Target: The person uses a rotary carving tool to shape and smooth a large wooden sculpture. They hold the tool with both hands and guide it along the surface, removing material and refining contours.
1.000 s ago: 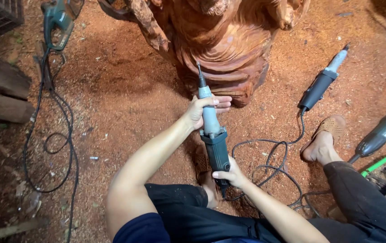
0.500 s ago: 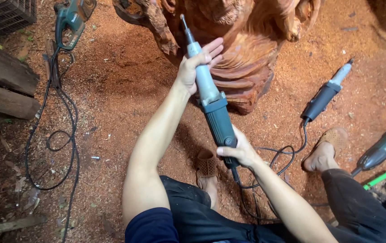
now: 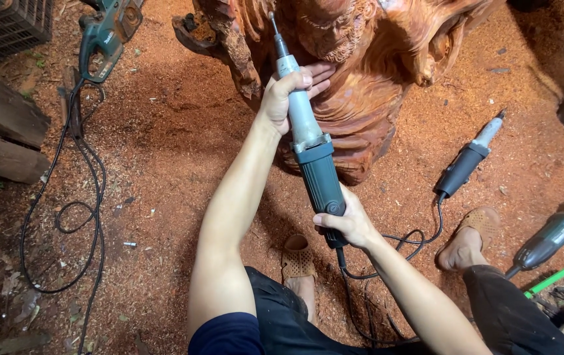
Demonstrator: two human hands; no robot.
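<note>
die grinder held upright over the sawdust floor, bit tip at the wood carving | left hand wrapped around its silver neck | right hand gripping the teal rear body by the cord | second grinder lying right of the carving | angle grinder near floor's right edge

Arms: bare from the shoulder down, no watch or rings seen on the left hand or right hand.
Top: dark navy sleeve edge.
Legs: black trousers.
Feet: tan perforated clogs.
</note>
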